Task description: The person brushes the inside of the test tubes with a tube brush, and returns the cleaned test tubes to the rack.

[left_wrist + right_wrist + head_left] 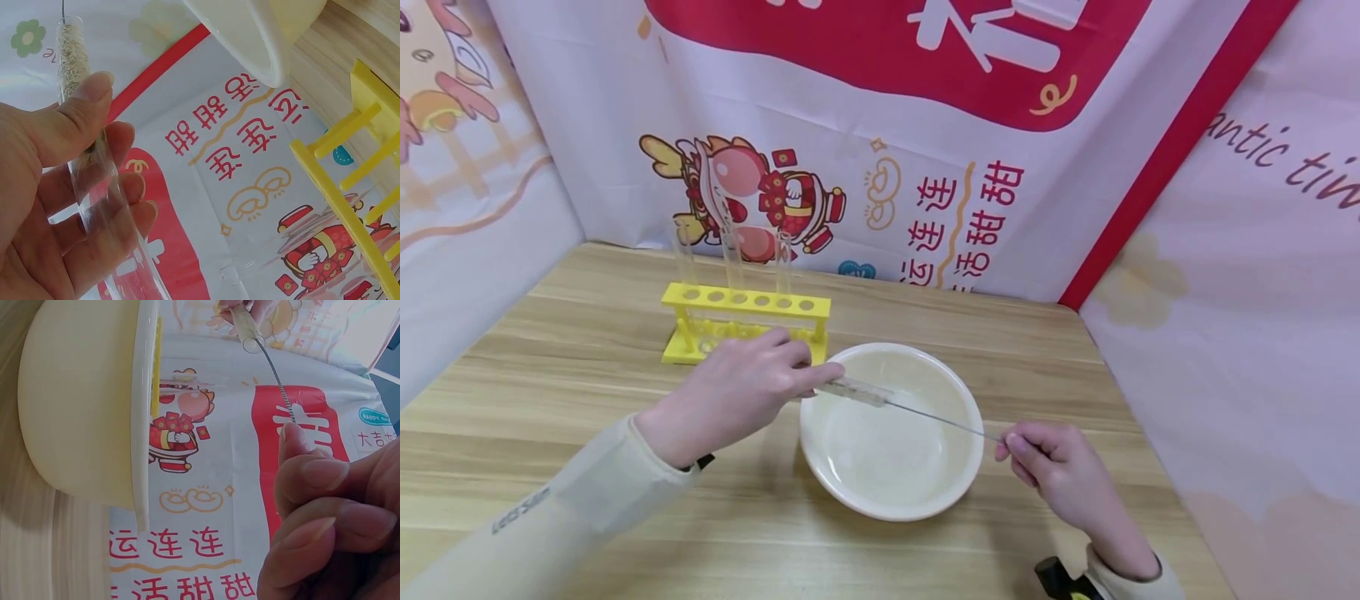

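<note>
My left hand [748,379] grips a clear glass test tube [119,212], fingers and thumb wrapped round its middle. Inside the tube's mouth end sits the whitish bristle head of a test tube brush [73,59]. The brush's thin twisted wire stem [936,417] runs out of the mouth to the right. My right hand [1056,467] pinches the far end of that wire between thumb and fingers. Tube and wire pass over a white basin [891,504] standing on the table.
Behind my left hand stands a yellow test tube rack [748,300]. Several clear test tubes [732,258] stand upright at it. A printed cloth [850,167] hangs behind the wooden table [1030,358], and more printed cloth covers both sides.
</note>
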Available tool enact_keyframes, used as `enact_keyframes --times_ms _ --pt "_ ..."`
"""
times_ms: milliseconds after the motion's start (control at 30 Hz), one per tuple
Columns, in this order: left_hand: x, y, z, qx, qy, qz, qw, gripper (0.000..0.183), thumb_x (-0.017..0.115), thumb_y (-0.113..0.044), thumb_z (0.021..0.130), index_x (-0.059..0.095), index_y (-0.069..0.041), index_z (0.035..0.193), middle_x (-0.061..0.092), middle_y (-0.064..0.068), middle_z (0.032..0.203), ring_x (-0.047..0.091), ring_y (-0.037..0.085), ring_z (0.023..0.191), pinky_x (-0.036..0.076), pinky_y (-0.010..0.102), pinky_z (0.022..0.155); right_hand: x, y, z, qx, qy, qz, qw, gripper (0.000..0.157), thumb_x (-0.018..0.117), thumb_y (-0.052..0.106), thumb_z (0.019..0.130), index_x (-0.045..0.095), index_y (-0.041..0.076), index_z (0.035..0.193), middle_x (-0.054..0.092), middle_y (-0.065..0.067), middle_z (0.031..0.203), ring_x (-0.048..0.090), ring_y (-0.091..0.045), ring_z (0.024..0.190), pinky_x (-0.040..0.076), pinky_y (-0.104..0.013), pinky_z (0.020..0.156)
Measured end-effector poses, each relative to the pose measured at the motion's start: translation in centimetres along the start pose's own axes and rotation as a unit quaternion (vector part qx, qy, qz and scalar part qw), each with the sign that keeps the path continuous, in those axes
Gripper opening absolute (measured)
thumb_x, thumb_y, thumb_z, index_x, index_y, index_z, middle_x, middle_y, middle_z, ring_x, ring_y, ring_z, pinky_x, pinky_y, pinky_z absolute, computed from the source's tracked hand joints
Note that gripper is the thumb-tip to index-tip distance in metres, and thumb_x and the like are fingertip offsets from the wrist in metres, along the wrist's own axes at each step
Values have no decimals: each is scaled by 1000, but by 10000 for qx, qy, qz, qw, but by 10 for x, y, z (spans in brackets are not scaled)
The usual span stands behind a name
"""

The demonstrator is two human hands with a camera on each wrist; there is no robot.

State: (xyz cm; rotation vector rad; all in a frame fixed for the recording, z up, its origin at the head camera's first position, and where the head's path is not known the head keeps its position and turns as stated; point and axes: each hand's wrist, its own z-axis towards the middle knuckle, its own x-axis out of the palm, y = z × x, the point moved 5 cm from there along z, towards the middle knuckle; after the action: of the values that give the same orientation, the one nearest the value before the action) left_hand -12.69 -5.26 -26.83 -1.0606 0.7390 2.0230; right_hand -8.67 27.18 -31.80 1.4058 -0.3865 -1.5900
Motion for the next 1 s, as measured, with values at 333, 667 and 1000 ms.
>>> enact_keyframes --times_ms 333,667,1000 --pt "-2 0 1 -25 -10 -76 10000 39 85 -18 79 74 -25 115 66 3 82 58 19 70 47 27 42 -3 -1 -3 48 -60 14 10000 25 54 -4 98 68 9 82 42 6 53 37 -4 44 36 -26 37" --pt "-1 3 2 -143 230 -176 9995 50 90 -17 71 74 -23 117 68 4 86 61 20 74 51 28 47 -5 -5 -3 25 -48 -86 9999 25 54 -4 98 67 9 82 41 8 54 36 -4 43 37 -26 39" --pt "3 3 2 -92 190 -192 9996 50 90 -16 71 74 -24 118 68 4 86 61 20 75 49 27 45 -5 -10 -5 115 -38 30 9999 26 53 -4 99 67 11 83 41 7 54 37 -5 43 36 -26 38"
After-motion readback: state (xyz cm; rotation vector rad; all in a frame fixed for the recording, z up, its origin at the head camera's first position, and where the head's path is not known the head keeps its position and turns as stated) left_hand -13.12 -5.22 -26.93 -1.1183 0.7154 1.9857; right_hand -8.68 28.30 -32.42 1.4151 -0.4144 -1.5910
